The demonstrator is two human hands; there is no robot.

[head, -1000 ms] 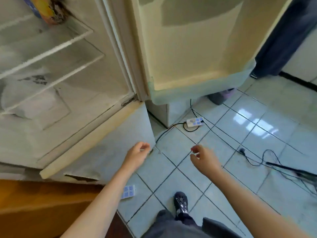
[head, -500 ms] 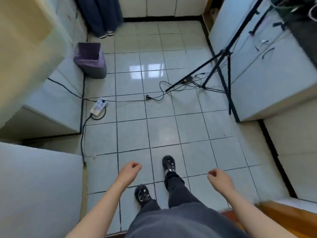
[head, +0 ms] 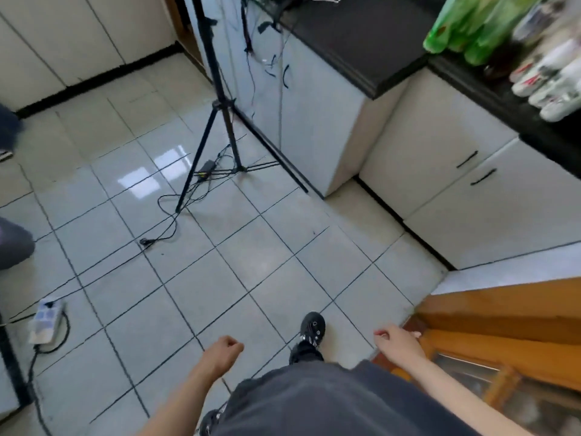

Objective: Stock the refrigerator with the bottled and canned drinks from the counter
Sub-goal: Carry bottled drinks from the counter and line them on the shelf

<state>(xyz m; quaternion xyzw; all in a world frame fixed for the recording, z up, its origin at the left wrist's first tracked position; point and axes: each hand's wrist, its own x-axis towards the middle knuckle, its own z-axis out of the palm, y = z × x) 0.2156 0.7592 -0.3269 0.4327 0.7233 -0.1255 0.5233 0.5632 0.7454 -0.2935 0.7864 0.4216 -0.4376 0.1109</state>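
Floor: pale glossy tiles [head: 220, 262] with dark grout lie under both your hands, and one black shoe [head: 312, 328] is planted between them.
Left hand: your left hand [head: 224, 350] hangs low with its fingers loosely curled in, holding nothing.
Right hand: your right hand [head: 397, 343] hangs the same way, fingers slack and half bent, gripping nothing. It is just beside a wooden frame [head: 503, 316] on its outer side.
Why empty: you look to be between loads, so I judge both hands are free for the next pick-up.
Counter: the black counter [head: 361, 36] is well ahead of your right hand and off to its right, out of reach.
Green bottles: the green bottles [head: 465, 29] stand clustered at the counter's front edge, far beyond your right hand.
White cans: the white cans [head: 550, 80] sit packed side by side, just on the near side of the bottles. Being grouped at the edge probably makes them quick to take.
Refrigerator: not in view.
Writing: the cans show red marks on white, too blurred to read. No bottle label is legible.
Tripod: a black tripod [head: 220, 121] stands ahead of your left hand with cables [head: 169, 221] trailing from its feet.
Power strip: the power strip [head: 45, 320] lies on the tiles, far out to the left of your left hand.
Risk: the loose cables could catch a foot as you step toward the counter.
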